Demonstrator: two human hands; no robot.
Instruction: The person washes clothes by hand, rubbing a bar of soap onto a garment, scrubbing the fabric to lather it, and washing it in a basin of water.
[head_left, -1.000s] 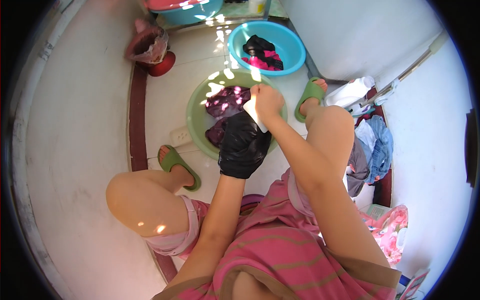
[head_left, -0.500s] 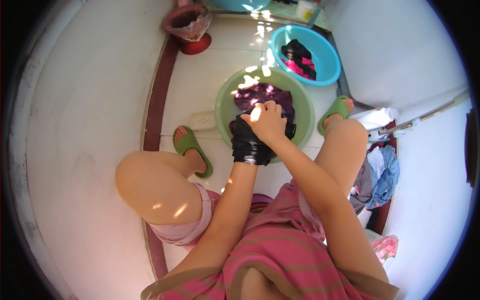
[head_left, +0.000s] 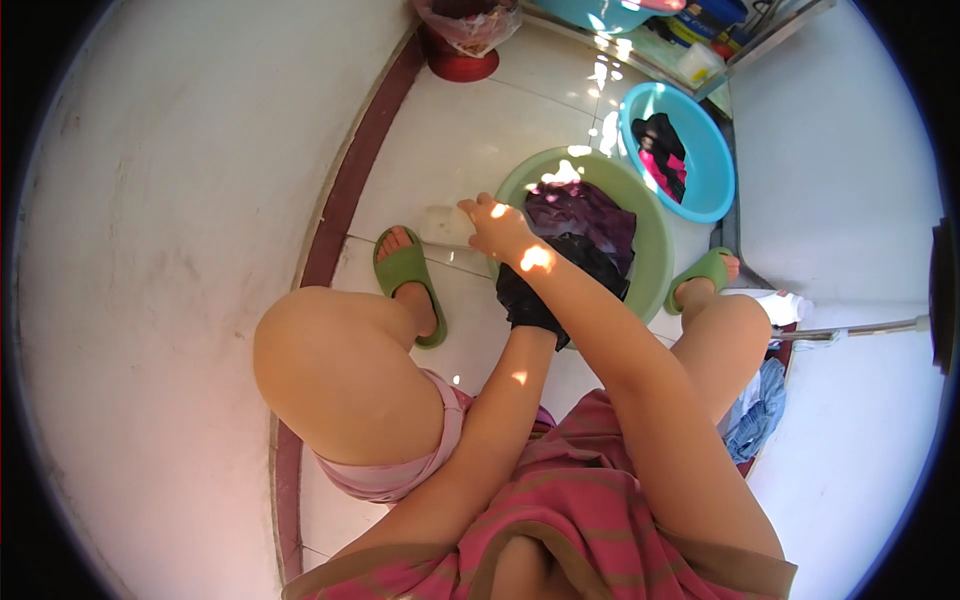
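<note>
My left hand (head_left: 540, 295) is covered by a wet-looking black garment (head_left: 590, 265) that reaches down over the wrist, so its fingers are hidden. It lies within the near left part of a green basin (head_left: 655, 230). Behind the black cloth, a dark purple garment (head_left: 580, 215) rests in the same basin. My right hand (head_left: 497, 228) crosses over the left forearm and hovers past the basin's left rim. Its fingers are partly bent and apart, with nothing visible in them. Nearest to them, on the floor, is a whitish shallow dish or box (head_left: 443, 226).
Behind to the right stands a blue basin (head_left: 710, 170) with black and pink cloth (head_left: 660, 150). A lined bin (head_left: 465, 50) is by the left wall. My feet, in green slippers (head_left: 405, 270), flank the green basin. Denim clothes (head_left: 755, 410) lie by the right wall, below a metal rod (head_left: 850, 330).
My right hand has lifted off the black garment and swung left past the rim toward the whitish dish. My left hand stays inside the cloth. The whole view has shifted and tilted.
</note>
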